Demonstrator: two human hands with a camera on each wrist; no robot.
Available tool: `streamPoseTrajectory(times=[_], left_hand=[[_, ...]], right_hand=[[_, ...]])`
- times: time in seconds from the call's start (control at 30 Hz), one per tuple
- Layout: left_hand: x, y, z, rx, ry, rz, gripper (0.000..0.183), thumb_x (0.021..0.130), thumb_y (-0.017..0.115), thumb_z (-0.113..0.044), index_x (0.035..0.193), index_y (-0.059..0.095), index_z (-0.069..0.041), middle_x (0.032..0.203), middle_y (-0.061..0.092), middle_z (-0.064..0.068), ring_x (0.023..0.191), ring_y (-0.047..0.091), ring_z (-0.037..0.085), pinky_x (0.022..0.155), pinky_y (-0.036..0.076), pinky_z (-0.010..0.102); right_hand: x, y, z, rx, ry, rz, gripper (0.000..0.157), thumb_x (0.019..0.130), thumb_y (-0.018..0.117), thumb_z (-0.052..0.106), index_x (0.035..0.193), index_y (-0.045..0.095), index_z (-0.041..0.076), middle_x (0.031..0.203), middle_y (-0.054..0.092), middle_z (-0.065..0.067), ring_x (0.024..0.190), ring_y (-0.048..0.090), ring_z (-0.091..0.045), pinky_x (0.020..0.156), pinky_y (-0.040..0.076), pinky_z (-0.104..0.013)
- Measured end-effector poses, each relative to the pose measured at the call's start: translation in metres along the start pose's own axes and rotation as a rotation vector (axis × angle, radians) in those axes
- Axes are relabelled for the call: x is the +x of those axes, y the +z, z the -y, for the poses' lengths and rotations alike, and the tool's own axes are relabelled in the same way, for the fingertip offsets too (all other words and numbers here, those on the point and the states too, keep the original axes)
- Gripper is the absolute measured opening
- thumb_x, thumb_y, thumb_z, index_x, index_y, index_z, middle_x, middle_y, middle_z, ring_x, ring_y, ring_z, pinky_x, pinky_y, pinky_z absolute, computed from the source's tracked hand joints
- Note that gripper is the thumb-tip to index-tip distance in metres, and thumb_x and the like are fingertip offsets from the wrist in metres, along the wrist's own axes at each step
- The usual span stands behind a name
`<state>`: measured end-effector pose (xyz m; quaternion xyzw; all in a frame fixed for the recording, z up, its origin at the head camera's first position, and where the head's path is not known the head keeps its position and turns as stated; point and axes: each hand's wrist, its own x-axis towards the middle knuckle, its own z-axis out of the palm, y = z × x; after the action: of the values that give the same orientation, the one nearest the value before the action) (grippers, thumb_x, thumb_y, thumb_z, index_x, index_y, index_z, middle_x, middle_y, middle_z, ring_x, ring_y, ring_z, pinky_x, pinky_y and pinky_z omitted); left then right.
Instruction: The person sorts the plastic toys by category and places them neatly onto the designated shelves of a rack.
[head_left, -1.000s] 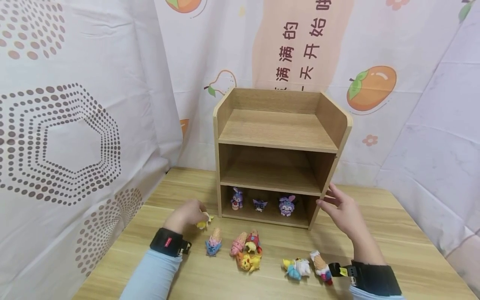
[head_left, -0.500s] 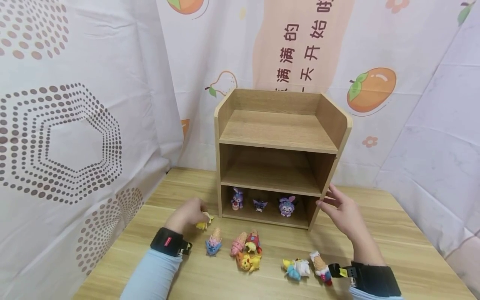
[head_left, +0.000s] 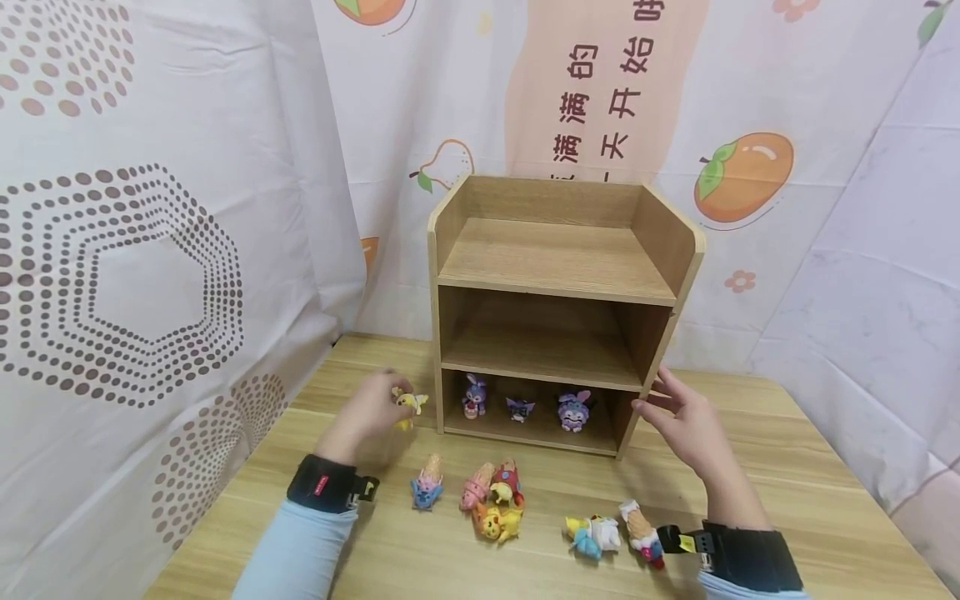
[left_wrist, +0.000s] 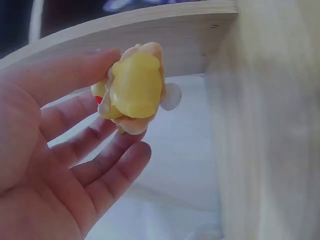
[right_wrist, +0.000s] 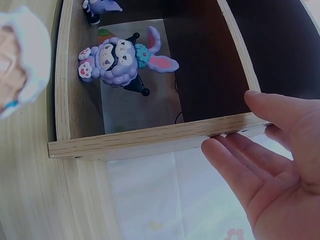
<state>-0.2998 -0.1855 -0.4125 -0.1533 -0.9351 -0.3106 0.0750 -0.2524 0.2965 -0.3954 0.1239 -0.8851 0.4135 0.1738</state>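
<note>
In the head view my left hand (head_left: pixel 369 414) is raised over the left of the table, beside the wooden shelf (head_left: pixel 558 260). Thumb and fingertips pinch a small yellow toy figurine (left_wrist: pixel 135 87) with a pale frill; its front is turned away in the left wrist view. At the shelf's right side panel (right_wrist: pixel 165 134), my right hand (head_left: pixel 684 417) grips the edge, thumb on the front and fingers against the outer face. Inside the bottom compartment stand a purple rabbit figurine (head_left: pixel 474 397), a small dark purple figurine (head_left: pixel 519 409) and a lilac figurine with pink-lined ears (right_wrist: pixel 117 60).
On the table before the shelf lie a blue-headed cone figurine (head_left: pixel 427 483), a pink cone figurine (head_left: pixel 477 487), a red one (head_left: pixel 506 483) and an orange-yellow one (head_left: pixel 498 523). Further right are a yellow, white and blue figurine (head_left: pixel 594 537) and another cone figurine (head_left: pixel 641 532). A printed curtain (head_left: pixel 825 292) hangs behind.
My left hand has lifted the yellow figurine from the tabletop and tilted it up beside the shelf. The right hand stays at the panel.
</note>
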Motion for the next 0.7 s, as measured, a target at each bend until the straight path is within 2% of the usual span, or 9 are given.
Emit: streamPoseTrajectory(times=[0.17, 0.37, 0.7], left_hand=[[-0.004, -0.012, -0.013, 0.024, 0.077, -0.084, 0.028, 0.077, 0.084, -0.008, 0.102, 0.072, -0.005, 0.110, 0.064, 0.008, 0.089, 0.064, 0.024, 0.078, 0.057, 0.041], [-0.011, -0.023, -0.030, 0.068, 0.153, -0.137, 0.026, 0.078, 0.085, -0.011, 0.101, 0.073, -0.010, 0.109, 0.065, 0.002, 0.091, 0.063, 0.022, 0.080, 0.056, 0.042], [-0.024, -0.030, -0.057, 0.041, 0.273, -0.169, 0.032, 0.078, 0.088, -0.015, 0.106, 0.074, -0.012, 0.115, 0.065, -0.001, 0.096, 0.063, 0.018, 0.084, 0.056, 0.038]], right_hand=[[-0.001, 0.001, -0.001, 0.001, 0.000, -0.004, 0.077, 0.095, 0.075, 0.020, 0.157, 0.032, -0.002, 0.137, 0.056, -0.032, 0.115, 0.063, -0.046, 0.077, 0.047, -0.009], [-0.002, 0.000, 0.000, -0.012, -0.004, -0.003, 0.077, 0.095, 0.075, 0.021, 0.156, 0.032, -0.002, 0.136, 0.056, -0.033, 0.114, 0.064, -0.046, 0.077, 0.049, -0.011], [-0.002, -0.001, 0.002, -0.032, 0.003, -0.002, 0.078, 0.096, 0.074, 0.022, 0.157, 0.032, -0.002, 0.136, 0.057, -0.033, 0.114, 0.064, -0.045, 0.081, 0.058, -0.032]])
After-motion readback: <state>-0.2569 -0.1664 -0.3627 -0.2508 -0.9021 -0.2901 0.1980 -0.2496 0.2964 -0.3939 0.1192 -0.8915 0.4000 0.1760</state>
